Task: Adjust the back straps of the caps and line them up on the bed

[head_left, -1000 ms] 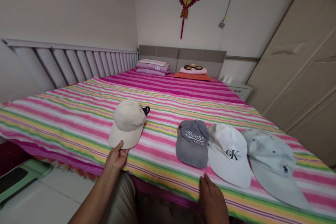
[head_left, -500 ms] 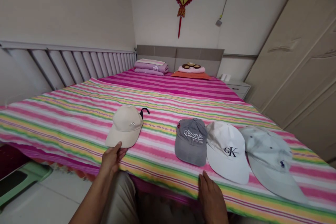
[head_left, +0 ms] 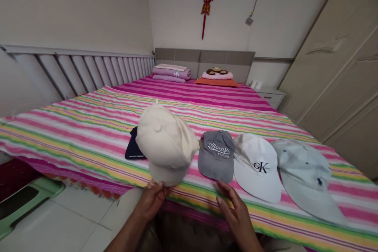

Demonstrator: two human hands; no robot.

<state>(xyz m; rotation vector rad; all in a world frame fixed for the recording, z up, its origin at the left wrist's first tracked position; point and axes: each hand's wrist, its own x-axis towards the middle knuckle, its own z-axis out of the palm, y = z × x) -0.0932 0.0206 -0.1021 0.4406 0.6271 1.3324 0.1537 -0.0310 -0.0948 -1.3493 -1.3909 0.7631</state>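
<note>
My left hand [head_left: 155,199] pinches the brim of a cream baseball cap [head_left: 165,141], which is lifted off the bed with its crown tipped toward me. Partly hidden behind it lies a dark navy cap [head_left: 134,149] with small white lettering on its brim. My right hand [head_left: 234,212] holds nothing; its fingers are apart, just below the brim of a grey cap [head_left: 217,157] with white "Always" lettering. Right of that, a white cap [head_left: 256,169] marked with dark letters lies against the grey one. A pale grey-green cap [head_left: 307,177] ends the row.
A striped sheet [head_left: 88,126] covers the bed. Folded purple bedding [head_left: 171,74] and a pink and orange stack [head_left: 217,79] lie by the headboard [head_left: 203,61]. A white railing [head_left: 97,73] runs along the left. A green stool [head_left: 32,201] stands at lower left.
The cream cap has been lifted by my left hand, moved right and tipped, uncovering the navy cap. My right hand's fingers have spread and moved slightly up.
</note>
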